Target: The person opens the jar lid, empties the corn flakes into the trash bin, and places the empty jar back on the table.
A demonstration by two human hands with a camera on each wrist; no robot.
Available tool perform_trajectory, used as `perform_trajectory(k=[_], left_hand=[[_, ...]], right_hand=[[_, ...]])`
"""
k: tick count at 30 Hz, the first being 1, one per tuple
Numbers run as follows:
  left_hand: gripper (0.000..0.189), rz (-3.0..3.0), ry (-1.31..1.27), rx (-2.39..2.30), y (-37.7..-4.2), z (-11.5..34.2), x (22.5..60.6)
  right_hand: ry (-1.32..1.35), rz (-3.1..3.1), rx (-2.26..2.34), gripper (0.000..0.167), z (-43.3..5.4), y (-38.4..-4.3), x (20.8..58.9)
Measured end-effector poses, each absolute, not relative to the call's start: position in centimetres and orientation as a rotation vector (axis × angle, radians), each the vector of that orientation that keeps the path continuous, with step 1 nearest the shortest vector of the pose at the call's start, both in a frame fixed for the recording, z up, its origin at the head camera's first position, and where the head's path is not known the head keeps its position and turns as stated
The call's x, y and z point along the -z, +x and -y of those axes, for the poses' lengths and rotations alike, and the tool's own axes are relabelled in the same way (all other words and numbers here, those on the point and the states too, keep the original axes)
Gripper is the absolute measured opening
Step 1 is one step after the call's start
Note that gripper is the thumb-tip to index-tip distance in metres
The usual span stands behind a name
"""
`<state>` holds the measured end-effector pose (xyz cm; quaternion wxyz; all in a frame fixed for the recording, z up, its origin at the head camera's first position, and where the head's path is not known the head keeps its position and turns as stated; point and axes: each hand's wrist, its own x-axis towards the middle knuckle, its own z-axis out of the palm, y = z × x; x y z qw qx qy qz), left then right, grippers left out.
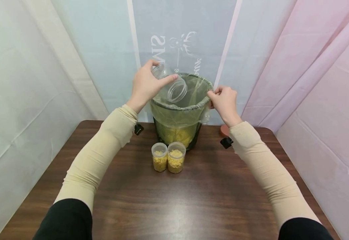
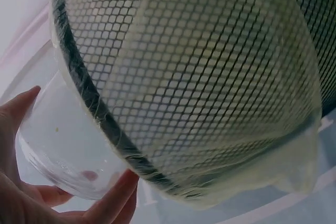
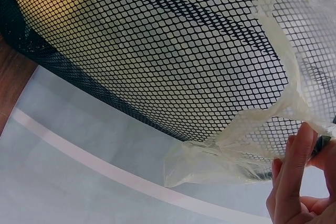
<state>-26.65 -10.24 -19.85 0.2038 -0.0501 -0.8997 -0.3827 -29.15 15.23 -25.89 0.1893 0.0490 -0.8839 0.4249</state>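
My left hand [image 1: 147, 82] grips a clear plastic jar [image 1: 176, 90], tilted with its mouth over the opening of a dark mesh trash bin [image 1: 196, 130]. The jar looks see-through, with a few small specks on its wall in the left wrist view. A thin yellowish bag [image 1: 174, 116] lines the bin and folds over its rim. At the bin's right rim, my right hand [image 1: 224, 101] pinches the rim and bag between thumb and fingers. Yellow crumbly bits [image 1: 175, 135] show through the mesh low in the bin.
Two clear jars, a left one [image 1: 160, 158] and a right one [image 1: 176, 159], hold yellow bits and stand side by side before the bin. A reddish round lid [image 1: 224, 130] lies behind my right wrist on the brown table [image 1: 174, 206]. Pale curtains surround the table.
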Motion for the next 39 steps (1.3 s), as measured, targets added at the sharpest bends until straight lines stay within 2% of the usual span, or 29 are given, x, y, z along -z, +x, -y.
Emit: perform_trajectory(k=[6,21,39], left_hand=[[0.091,2.521,-0.074,1.236,-26.6,10.7,20.3],[0.074,2.353,-0.083,1.458,-26.1,10.9,21.2],[0.057,2.12,-0.08,1.648,-24.9,11.1,22.4]], right_hand=[[0.14,2.48,-1.208,0.021,-15.5,-29.2,25.8],[0.145,2.534,-1.205,0.019,-15.9,-29.1,25.5],[0.152,2.599,-1.021,0.046,-16.8,-28.3,25.2]])
